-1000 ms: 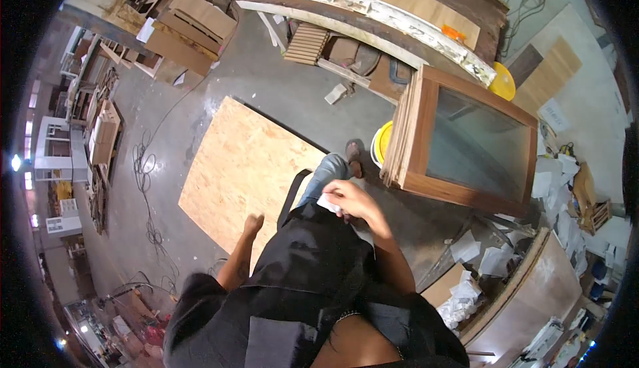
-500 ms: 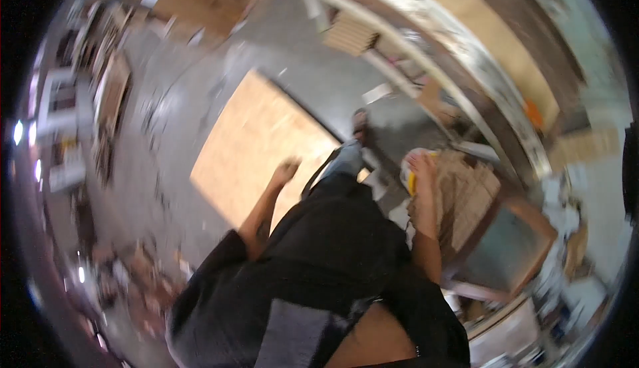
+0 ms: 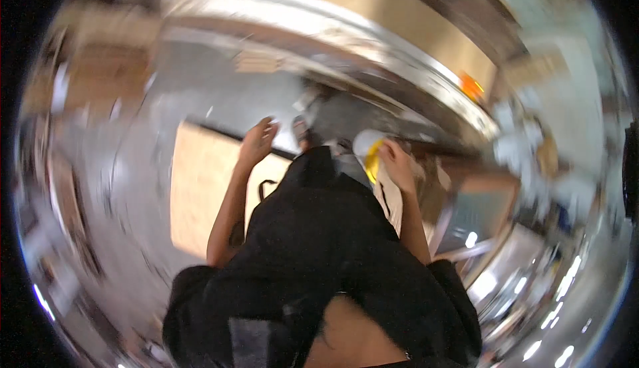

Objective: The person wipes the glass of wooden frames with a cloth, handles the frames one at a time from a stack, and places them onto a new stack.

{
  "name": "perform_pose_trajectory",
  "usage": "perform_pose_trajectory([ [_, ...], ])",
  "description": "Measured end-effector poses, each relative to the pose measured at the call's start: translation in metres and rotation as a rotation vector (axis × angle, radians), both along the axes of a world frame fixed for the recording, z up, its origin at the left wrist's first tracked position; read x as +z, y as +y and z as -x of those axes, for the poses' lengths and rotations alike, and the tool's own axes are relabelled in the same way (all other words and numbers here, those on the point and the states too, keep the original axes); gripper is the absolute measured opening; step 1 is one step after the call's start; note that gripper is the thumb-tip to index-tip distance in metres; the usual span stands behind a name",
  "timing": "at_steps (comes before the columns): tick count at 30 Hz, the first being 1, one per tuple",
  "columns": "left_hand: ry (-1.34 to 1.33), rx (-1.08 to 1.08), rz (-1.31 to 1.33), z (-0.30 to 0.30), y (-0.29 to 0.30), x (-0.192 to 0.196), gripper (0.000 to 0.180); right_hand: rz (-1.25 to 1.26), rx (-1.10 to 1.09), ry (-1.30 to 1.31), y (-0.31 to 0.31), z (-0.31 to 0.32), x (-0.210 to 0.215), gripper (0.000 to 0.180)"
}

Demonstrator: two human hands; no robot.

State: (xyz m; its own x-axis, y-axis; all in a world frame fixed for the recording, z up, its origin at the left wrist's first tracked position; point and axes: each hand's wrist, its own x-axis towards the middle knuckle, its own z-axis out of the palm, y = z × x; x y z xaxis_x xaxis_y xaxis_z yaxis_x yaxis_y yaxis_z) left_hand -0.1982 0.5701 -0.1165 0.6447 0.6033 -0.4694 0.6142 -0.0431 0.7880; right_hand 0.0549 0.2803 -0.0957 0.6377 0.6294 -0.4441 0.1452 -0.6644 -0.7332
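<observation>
My right hand (image 3: 397, 164) is closed on the edge of a round white thing with a yellow band (image 3: 373, 160); blur hides its exact kind. My left hand (image 3: 258, 142) hangs in the air above the far edge of a pale wooden panel (image 3: 203, 191). Its fingers are loosely bent and a little apart, and I see nothing in them. The panel lies low on my left, with a dark strip along its far edge.
A long workbench (image 3: 319, 32) with a pale top runs across the far side, and an orange thing (image 3: 471, 86) sits on it. On my right stands a brown-framed panel (image 3: 478, 215). Cardboard (image 3: 110, 72) is piled at the far left, beyond grey floor (image 3: 126, 168).
My view has swung to the right, so the bench now spans the far side. My left hand has risen forward. The white and yellow thing stays with my right hand.
</observation>
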Motion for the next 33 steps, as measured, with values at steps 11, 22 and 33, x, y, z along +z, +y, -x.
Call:
perform_pose_trajectory([
  [11,-0.01,-0.877,-0.22,-0.178,-0.002,0.027,0.044,0.011,-0.805,-0.255,-0.146,0.039,0.073,0.022],
  [22,-0.4,-1.256,0.053,-0.299,-0.146,0.037,0.039,0.733,-0.661,-0.617,-0.208,0.067,0.085,0.048],
  [33,-0.044,-0.77,1.553,-0.309,-0.27,0.133,0.083,-0.357,-0.956,-0.363,-0.171,-0.011,0.206,0.033],
])
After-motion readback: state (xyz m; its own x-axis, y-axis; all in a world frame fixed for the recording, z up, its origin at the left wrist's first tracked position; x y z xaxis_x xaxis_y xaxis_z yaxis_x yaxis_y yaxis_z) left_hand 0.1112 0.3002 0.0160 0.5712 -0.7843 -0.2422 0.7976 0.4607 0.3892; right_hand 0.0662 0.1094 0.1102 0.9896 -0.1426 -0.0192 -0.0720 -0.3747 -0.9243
